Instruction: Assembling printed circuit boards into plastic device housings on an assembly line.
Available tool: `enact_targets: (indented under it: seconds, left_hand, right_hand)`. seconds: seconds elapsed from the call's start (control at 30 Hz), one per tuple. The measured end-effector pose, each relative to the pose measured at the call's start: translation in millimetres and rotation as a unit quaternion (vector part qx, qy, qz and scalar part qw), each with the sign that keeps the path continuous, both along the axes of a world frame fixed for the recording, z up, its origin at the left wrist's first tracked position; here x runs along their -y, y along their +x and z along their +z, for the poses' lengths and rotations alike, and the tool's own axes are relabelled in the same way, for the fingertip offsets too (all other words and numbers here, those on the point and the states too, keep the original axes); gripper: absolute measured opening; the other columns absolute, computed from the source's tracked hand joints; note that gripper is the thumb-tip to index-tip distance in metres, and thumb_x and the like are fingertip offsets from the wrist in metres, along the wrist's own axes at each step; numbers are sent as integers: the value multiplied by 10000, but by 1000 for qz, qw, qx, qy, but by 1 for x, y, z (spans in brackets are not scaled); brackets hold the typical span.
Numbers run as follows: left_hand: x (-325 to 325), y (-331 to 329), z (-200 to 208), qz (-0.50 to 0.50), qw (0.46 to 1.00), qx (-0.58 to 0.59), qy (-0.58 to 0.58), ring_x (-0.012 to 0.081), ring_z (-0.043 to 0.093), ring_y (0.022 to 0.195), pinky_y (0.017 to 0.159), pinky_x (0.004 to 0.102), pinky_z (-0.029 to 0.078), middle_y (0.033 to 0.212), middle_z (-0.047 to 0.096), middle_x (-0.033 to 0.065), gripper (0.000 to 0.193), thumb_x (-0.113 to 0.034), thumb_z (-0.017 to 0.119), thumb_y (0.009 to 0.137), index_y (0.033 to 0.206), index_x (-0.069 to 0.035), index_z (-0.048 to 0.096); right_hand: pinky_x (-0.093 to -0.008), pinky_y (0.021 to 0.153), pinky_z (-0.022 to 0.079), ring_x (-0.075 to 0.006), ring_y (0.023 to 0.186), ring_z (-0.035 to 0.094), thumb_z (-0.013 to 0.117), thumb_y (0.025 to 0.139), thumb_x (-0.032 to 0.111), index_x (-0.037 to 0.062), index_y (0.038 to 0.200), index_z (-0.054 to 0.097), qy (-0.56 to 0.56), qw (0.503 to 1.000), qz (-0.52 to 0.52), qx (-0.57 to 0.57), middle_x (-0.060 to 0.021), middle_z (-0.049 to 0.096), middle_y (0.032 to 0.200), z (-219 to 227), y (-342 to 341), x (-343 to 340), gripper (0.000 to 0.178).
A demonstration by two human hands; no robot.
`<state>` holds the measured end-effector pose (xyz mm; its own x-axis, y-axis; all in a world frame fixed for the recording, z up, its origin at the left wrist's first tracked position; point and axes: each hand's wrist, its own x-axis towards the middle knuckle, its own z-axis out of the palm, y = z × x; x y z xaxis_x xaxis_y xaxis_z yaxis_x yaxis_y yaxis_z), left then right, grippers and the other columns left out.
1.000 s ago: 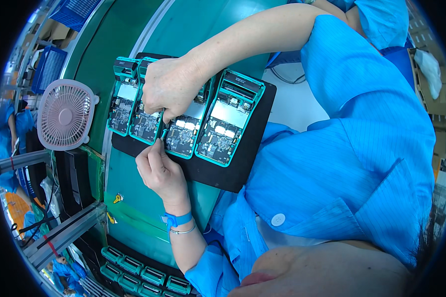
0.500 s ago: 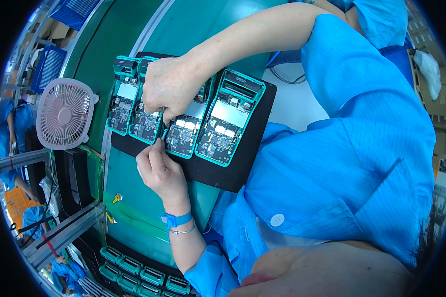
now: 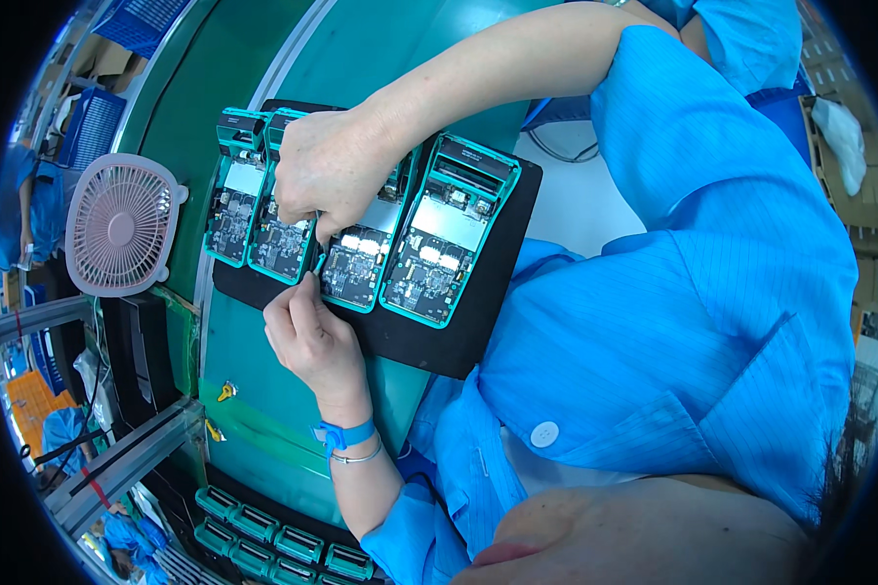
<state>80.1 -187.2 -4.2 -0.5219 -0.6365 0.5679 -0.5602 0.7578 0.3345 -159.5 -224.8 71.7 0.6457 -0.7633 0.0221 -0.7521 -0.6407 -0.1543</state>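
Several teal-framed handheld devices with exposed circuit boards lie side by side on a black mat (image 3: 415,346). My right hand (image 3: 334,171) is bent over the middle of the row, covering the upper parts of two devices. Its thumb and fingers are pinched together above the gap beside a device (image 3: 351,273); what they hold is hidden. From below, my left hand (image 3: 312,331), with a blue wristband (image 3: 346,435), pinches at that device's lower left corner. Anything between these fingertips is too small to make out. To the right lies an uncovered device (image 3: 434,249).
A pink fan (image 3: 122,226) stands beyond the mat to the left. More teal-framed devices (image 3: 254,520) sit in rows at the lower left. Yellow keys or clips (image 3: 226,392) lie near a metal rail (image 3: 132,458). Blue baskets (image 3: 90,127) and other people are farther left.
The view has shifted very slightly. Both hands keep nearly the same places, the right fingertips a little closer to the left ones. A person at the far left has moved.
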Motion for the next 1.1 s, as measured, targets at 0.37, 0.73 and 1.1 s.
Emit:
enact_targets:
  seconds: [0.37, 0.73, 1.1]
  left_hand:
    - [-1, -1, 2, 2, 1000, 6, -5, 264, 628, 864, 735, 379, 490, 968, 624, 83, 260, 88, 702, 840, 1067, -36, 726]
    - [-2, -2, 2, 0, 1000, 3, -4, 260, 629, 866, 735, 378, 489, 966, 623, 82, 262, 94, 702, 835, 1062, -36, 730]
    - [-1, -5, 0, 2, 1000, 13, -14, 259, 625, 858, 728, 378, 483, 960, 622, 77, 258, 83, 705, 840, 1063, -43, 730]
  right_hand:
    - [-428, 621, 542, -276, 730, 720, 712, 823, 413, 106, 867, 760, 13, 1000, -6, -19, -79, 721, 726, 4, 2, -1, 314]
    - [-399, 573, 539, -250, 703, 716, 718, 865, 436, 89, 870, 736, -5, 999, 10, -35, -55, 718, 751, 3, 2, -1, 348]
    - [-404, 609, 561, -261, 762, 726, 713, 870, 391, 75, 913, 740, -16, 998, 0, -53, -57, 723, 813, 1, 1, -3, 320]
